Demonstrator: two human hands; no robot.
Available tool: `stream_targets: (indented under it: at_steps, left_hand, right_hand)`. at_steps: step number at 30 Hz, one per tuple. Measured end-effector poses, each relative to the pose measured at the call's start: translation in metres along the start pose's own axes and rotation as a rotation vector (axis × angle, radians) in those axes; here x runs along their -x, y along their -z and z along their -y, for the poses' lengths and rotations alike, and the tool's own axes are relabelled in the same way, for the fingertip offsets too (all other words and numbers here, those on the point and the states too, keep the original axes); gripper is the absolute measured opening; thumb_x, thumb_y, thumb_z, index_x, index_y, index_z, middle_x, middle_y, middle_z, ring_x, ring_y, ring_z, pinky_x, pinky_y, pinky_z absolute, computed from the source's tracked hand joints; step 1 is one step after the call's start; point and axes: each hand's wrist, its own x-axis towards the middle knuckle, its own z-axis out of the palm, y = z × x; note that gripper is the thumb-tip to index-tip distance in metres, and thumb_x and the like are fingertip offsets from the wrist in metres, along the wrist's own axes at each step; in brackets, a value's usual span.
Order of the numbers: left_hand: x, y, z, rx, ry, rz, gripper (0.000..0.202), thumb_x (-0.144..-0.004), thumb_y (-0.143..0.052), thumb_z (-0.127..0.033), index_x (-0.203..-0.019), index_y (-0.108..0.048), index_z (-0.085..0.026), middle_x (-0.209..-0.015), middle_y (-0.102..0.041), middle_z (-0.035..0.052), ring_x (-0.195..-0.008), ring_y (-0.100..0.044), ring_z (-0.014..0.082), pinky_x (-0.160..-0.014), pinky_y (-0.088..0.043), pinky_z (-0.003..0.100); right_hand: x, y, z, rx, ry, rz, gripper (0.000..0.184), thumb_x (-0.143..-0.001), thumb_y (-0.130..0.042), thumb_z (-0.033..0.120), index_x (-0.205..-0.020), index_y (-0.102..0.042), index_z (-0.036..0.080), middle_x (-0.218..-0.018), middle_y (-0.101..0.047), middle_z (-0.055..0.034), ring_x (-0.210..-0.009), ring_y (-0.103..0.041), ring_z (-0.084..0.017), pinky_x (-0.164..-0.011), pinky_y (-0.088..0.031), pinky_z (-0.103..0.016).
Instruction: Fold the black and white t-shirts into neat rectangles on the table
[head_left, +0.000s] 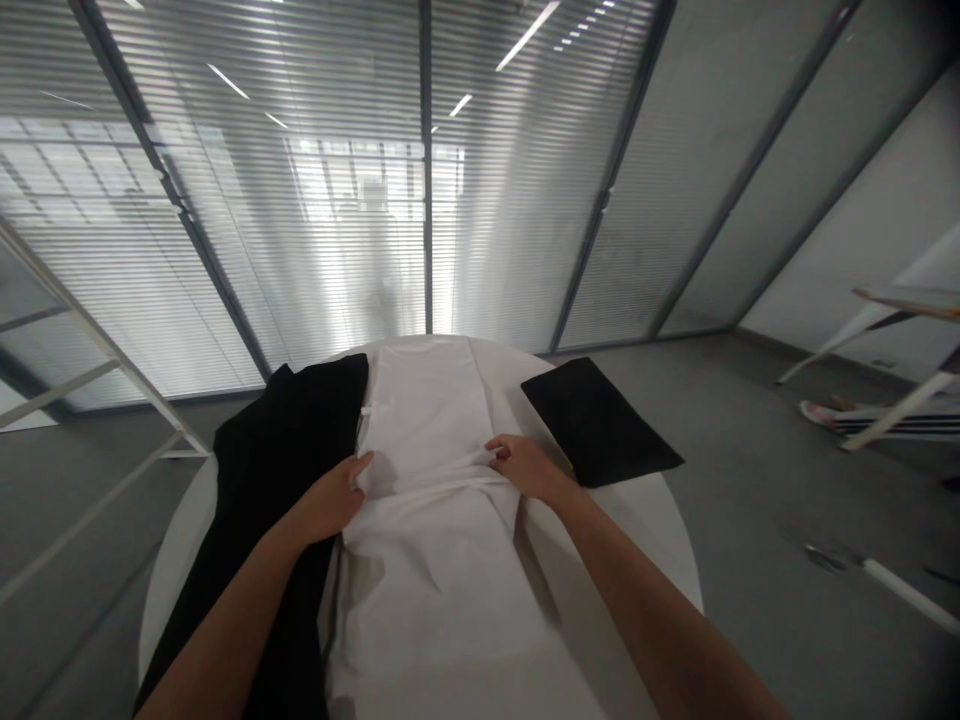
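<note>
A white cloth garment (435, 400) lies lengthwise down the middle of a round white table (675, 530), with a crease running across it between my hands. Its exact kind cannot be made out. My left hand (334, 497) pinches the garment's left edge between thumb and fingers. On the opposite edge, my right hand (525, 467) has its fingers curled and closed on the cloth beside that crease. Left of the white cloth, and partly under my left forearm, is a black garment (292, 420). To the right, a flat black rectangular sheet (600, 420) overhangs the table edge.
Glass partitions with blinds (495, 250) stand behind the table, showing a faint reflected figure. A white metal frame (112, 350) is at the left. On the grey floor (750, 480) at the right are a white pole (907, 595) and white furniture legs (896, 410).
</note>
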Motion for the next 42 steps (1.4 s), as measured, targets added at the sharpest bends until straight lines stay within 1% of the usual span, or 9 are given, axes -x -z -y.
stream_targets:
  at_steps: [3,10,18,21,24,31,36,39,42]
  left_hand:
    - [0.002,-0.008,-0.002,-0.15,-0.081,0.012,0.06,-0.074,-0.053,-0.013,-0.134,-0.056,-0.014,-0.14,-0.053,0.0123,-0.13,-0.048,0.0252,-0.112,-0.03,0.035]
    - [-0.001,-0.022,-0.012,-0.503,-0.036,0.037,0.055,-0.087,-0.044,-0.028,-0.142,-0.046,-0.028,-0.15,-0.042,0.0057,-0.128,-0.05,0.0267,-0.104,-0.039,0.039]
    - [-0.008,-0.02,-0.023,-0.564,-0.024,-0.057,0.051,-0.089,-0.04,-0.026,-0.139,-0.05,-0.029,-0.148,-0.044,0.0057,-0.121,-0.054,0.0276,-0.092,-0.045,0.039]
    - [0.004,-0.015,-0.03,-0.566,-0.029,-0.152,0.048,-0.088,-0.041,-0.029,-0.134,-0.053,-0.026,-0.135,-0.054,0.009,-0.11,-0.059,0.0248,-0.082,-0.047,0.035]
    - [0.02,-0.012,-0.041,-0.531,-0.029,-0.164,0.041,-0.088,-0.042,-0.034,-0.126,-0.057,-0.025,-0.117,-0.061,0.0074,-0.094,-0.062,0.0204,-0.072,-0.045,0.029]
    - [0.045,-0.01,-0.068,-0.489,-0.089,0.057,0.031,-0.087,-0.048,-0.039,-0.109,-0.063,-0.024,-0.077,-0.065,0.0035,-0.082,-0.062,0.0212,-0.074,-0.041,0.029]
    - [0.094,-0.012,-0.064,-0.452,-0.26,0.187,0.049,-0.083,-0.055,-0.053,-0.124,-0.062,-0.028,-0.107,-0.067,0.0092,-0.105,-0.058,0.0292,-0.095,-0.038,0.04]
    - [0.119,-0.019,-0.052,-0.429,-0.321,0.229,0.067,-0.081,-0.055,-0.062,-0.141,-0.046,-0.034,-0.128,-0.057,0.0089,-0.121,-0.049,0.03,-0.106,-0.03,0.046]
    - [0.123,-0.027,-0.039,-0.462,-0.34,0.222,0.069,-0.088,-0.044,-0.063,-0.149,-0.03,-0.035,-0.14,-0.048,0.009,-0.132,-0.04,0.0287,-0.114,-0.017,0.052]
  right_hand:
    - [-0.001,0.007,-0.01,0.097,0.075,0.039,0.031,-0.078,-0.063,0.014,-0.108,-0.07,0.018,-0.086,-0.069,-0.0053,-0.077,-0.062,-0.016,-0.075,-0.045,-0.027]
    - [-0.007,0.004,-0.018,0.185,0.056,-0.099,0.033,-0.083,-0.054,0.013,-0.112,-0.07,0.02,-0.098,-0.071,-0.0067,-0.091,-0.064,-0.019,-0.088,-0.045,-0.029]
    - [-0.007,0.002,-0.008,0.244,0.073,-0.171,0.034,-0.088,-0.049,0.019,-0.119,-0.063,0.017,-0.11,-0.067,-0.01,-0.104,-0.061,-0.02,-0.095,-0.041,-0.029]
    - [0.002,0.005,-0.003,0.279,0.111,-0.14,0.041,-0.089,-0.048,0.026,-0.128,-0.056,0.018,-0.12,-0.062,-0.0114,-0.111,-0.058,-0.022,-0.098,-0.039,-0.031]
    - [0.013,0.006,0.004,0.322,0.139,-0.084,0.05,-0.089,-0.049,0.031,-0.137,-0.048,0.016,-0.13,-0.055,-0.0156,-0.12,-0.052,-0.025,-0.099,-0.038,-0.033]
    - [0.045,0.007,0.013,0.31,0.154,0.014,0.06,-0.089,-0.051,0.043,-0.144,-0.04,0.021,-0.144,-0.041,-0.0165,-0.123,-0.05,-0.029,-0.099,-0.039,-0.04]
    - [0.089,0.003,0.003,0.373,0.213,-0.081,0.06,-0.088,-0.054,0.042,-0.143,-0.042,0.019,-0.148,-0.037,-0.0156,-0.136,-0.035,-0.029,-0.108,-0.033,-0.041]
    - [0.114,-0.002,-0.005,0.407,0.23,-0.072,0.054,-0.09,-0.05,0.045,-0.139,-0.048,0.022,-0.14,-0.047,-0.0135,-0.129,-0.042,-0.028,-0.106,-0.035,-0.042]
    - [0.124,-0.008,-0.01,0.465,0.241,-0.054,0.05,-0.093,-0.045,0.049,-0.138,-0.05,0.028,-0.141,-0.049,-0.0098,-0.126,-0.045,-0.029,-0.104,-0.034,-0.046]
